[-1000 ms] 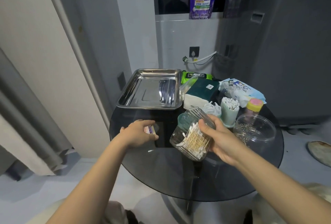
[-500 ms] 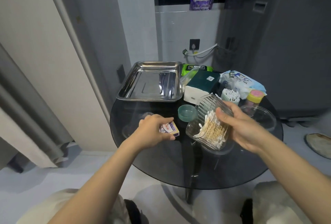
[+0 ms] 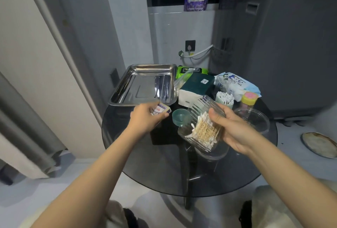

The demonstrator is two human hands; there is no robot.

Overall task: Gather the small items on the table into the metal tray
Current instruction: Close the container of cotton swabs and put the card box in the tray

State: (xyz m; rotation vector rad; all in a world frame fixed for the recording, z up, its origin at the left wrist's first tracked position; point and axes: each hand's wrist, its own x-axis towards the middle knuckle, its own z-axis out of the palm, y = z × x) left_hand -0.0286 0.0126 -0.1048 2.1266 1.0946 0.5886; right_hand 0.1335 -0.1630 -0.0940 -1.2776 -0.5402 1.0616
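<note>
An empty metal tray (image 3: 127,89) sits at the far left of the round dark glass table (image 3: 164,173). My left hand (image 3: 145,118) grips a small white and purple box (image 3: 161,108) just in front of the tray's near rim. My right hand (image 3: 231,129) holds a clear ribbed jar of cotton swabs (image 3: 200,127), tilted on its side above the table's middle. A small teal lid (image 3: 180,116) lies on the glass between my hands.
Behind the jar stand a green tissue pack (image 3: 197,85), a cup of swabs (image 3: 224,98), a yellow-capped bottle (image 3: 249,99), a clear round container (image 3: 253,118), a blue wipes pack (image 3: 237,83) and a green packet (image 3: 191,70). A wall lies left; a grey cabinet stands right.
My left hand lifted the small box off the glass and carried it forward to the tray's near rim. My right hand moved the tilted jar slightly right and away.
</note>
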